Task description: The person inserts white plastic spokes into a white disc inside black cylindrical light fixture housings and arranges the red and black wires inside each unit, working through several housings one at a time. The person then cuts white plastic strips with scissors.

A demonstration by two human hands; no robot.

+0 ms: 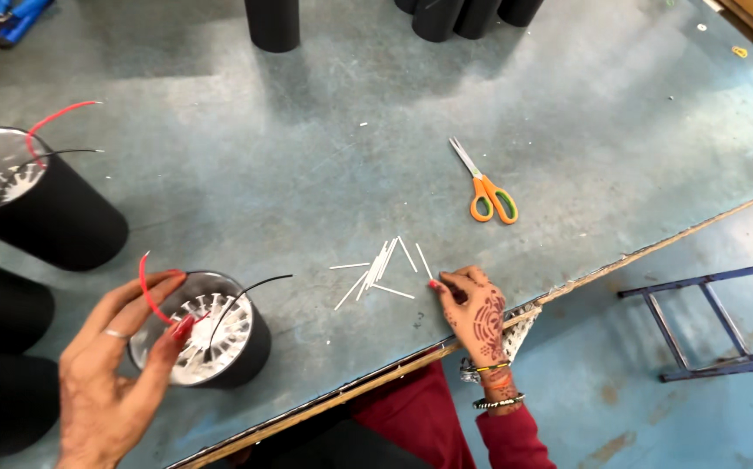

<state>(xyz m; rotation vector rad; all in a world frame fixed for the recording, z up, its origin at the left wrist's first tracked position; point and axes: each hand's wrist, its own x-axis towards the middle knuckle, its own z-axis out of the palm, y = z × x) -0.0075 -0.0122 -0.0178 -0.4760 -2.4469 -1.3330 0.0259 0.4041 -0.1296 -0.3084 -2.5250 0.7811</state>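
Observation:
My left hand (pixel 120 373) pinches a red wire (pixel 145 291) that rises from a black cylinder (pixel 211 334) with a silver finned inside; a black wire (pixel 246 291) sticks out beside it. My right hand (pixel 474 314), with a patterned back and bangles at the wrist, rests on the grey tabletop (pixel 307 174) with its fingertips closed at the end of a thin white stick (pixel 424 260). Several more white sticks (pixel 376 269) lie scattered just to its left.
Orange-handled scissors (pixel 485 187) lie beyond the sticks. A second black cylinder (pixel 33 200) with red and black wires stands at far left, more black cylinders (pixel 272 22) at the top. The table's front edge (pixel 620 260) runs diagonally; a blue metal frame (pixel 715 321) stands on the floor.

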